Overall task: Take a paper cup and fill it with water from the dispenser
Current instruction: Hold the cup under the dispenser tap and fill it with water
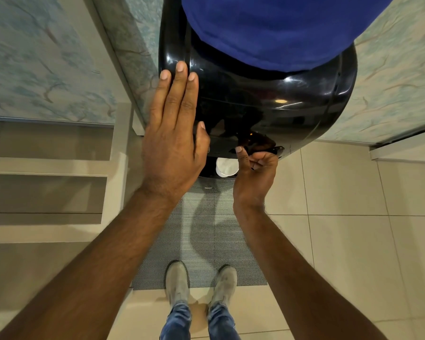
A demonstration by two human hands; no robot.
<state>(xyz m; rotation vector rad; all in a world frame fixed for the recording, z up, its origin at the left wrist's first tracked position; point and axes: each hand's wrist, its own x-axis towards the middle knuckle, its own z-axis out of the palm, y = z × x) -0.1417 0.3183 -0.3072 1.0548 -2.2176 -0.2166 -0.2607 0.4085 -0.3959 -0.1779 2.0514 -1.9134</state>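
Note:
I look straight down on a glossy black water dispenser (268, 106) with a blue bottle (268, 28) on top. A white paper cup (226, 166) stands upright in the recess under the taps, partly hidden by the dispenser's front edge. My left hand (174, 138) lies flat on the dispenser's left front, fingers stretched out, holding nothing. My right hand (255, 177) is just right of the cup. Its thumb rests on the front edge and its fingers curl on a black tap lever (277, 150). Whether water is flowing is hidden.
A grey woven mat (206, 241) lies on the beige tiled floor in front of the dispenser, with my two shoes (201, 280) at its near edge. Beige steps or shelves (47, 168) are at the left. Patterned wall panels flank the dispenser.

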